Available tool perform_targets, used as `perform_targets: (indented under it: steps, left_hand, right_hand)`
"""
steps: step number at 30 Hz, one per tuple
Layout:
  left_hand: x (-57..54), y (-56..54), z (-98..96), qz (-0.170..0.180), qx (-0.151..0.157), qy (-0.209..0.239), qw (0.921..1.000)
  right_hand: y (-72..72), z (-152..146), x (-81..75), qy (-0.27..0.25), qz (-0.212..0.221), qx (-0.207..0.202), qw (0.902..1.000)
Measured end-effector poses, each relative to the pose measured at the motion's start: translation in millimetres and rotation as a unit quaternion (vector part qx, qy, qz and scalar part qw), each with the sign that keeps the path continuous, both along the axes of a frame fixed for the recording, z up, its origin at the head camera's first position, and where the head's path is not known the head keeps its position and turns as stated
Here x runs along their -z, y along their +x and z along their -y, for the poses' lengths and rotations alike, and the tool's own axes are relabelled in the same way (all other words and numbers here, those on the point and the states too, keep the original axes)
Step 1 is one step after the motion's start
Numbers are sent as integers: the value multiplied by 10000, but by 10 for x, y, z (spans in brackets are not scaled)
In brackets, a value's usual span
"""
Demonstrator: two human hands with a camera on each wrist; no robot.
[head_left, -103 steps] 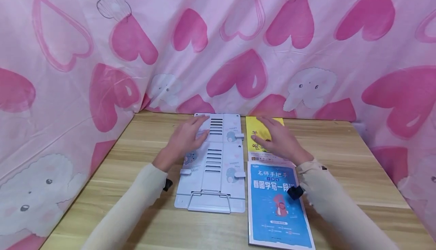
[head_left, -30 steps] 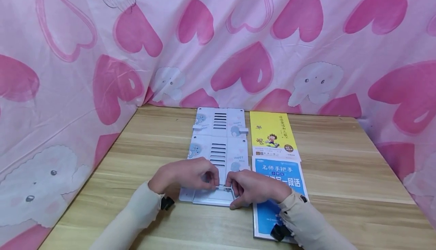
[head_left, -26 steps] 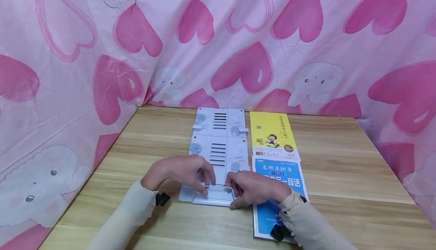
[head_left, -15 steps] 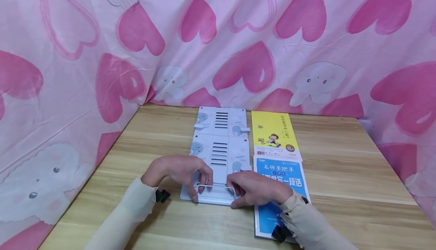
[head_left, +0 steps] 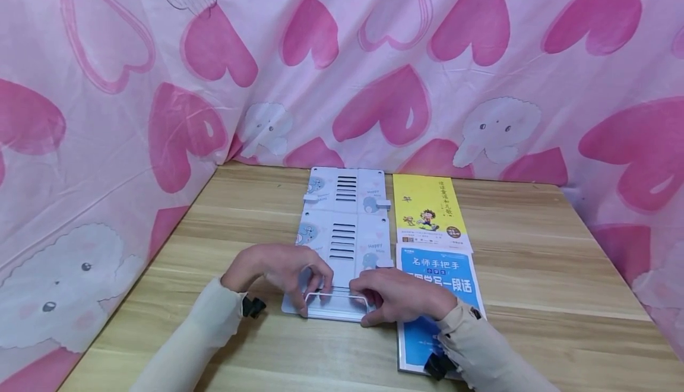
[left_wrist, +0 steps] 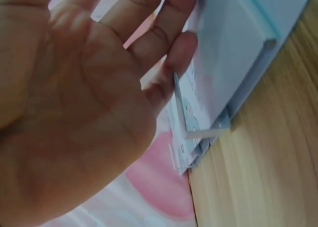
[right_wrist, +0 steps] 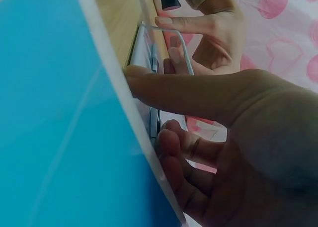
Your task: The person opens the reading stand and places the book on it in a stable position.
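Note:
A pale blue-white book stand (head_left: 344, 267) with slots and cartoon prints lies flat on the table in the head view. At its front edge is a wire frame (head_left: 336, 295) above a ledge. My left hand (head_left: 280, 267) holds the ledge's left end, thumb in front and curled fingers behind the wire. My right hand (head_left: 403, 294) grips the right end, thumb at the front edge, other fingers curled behind. In the right wrist view the wire (right_wrist: 185, 50) stands up by the left hand's fingers. The palm hides most of the left wrist view.
Right of the stand lie a blue book (head_left: 427, 353), partly under my right forearm, and a yellow book (head_left: 422, 193) behind it. A pink heart-patterned curtain (head_left: 374, 35) hangs at the back and sides of the wooden table (head_left: 534, 273).
Both hands, earlier held over the stand and yellow book, came down to the wire frame. The left hand then slid from its middle to its left end; the right hand barely moved.

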State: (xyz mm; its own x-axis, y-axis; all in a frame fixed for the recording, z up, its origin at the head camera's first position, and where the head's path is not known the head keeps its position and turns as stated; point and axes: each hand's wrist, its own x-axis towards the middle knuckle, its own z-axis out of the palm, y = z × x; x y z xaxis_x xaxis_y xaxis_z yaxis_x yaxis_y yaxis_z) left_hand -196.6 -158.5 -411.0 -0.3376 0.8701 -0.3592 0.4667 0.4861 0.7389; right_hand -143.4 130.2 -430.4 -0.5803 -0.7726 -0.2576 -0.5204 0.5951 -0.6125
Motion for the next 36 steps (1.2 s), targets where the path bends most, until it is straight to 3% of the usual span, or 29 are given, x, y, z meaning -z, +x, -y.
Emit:
perform_targets:
  steps: [5, 7, 9, 12, 14, 17, 19, 22, 27, 36]
  left_hand:
    - [37, -69, 43, 66, -315, 493, 9983]
    - [54, -116, 53, -135, -703, 785, 9943]
    - [69, -163, 60, -531, -1278, 1013, 9852]
    - [94, -218, 72, -1203, -2331, 1072, 9590]
    - [109, -236, 79, -1506, -3001, 944, 9372]
    - [129, -241, 86, -1692, -3786, 587, 9081]
    - [144, -242, 87, -1715, -4077, 343, 8962]
    - [157, -238, 85, -1597, -4281, 115, 8894]
    - [176, -238, 94, -1429, -4394, 166, 8867]
    - [154, -237, 117, -1417, -4364, 419, 8876]
  right_hand:
    - [-23, -21, -20, -408, 491, 214, 9977]
    - [-49, -55, -32, -634, 632, 440, 9950]
    - [-87, -103, -47, -801, 545, 821, 9919]
    - [-165, -198, -57, -1010, 130, 1700, 9802]
    - [-220, -265, -57, -1076, -146, 2417, 9643]
    - [-294, -351, -37, -1033, -284, 3305, 9377]
    - [-328, -386, -20, -862, -231, 3642, 9270]
    - [-366, -400, 10, -644, -75, 3797, 9228]
    - [-404, -364, 51, -626, -99, 3676, 9278]
    - [-410, -406, 48, -638, -146, 3658, 9284]
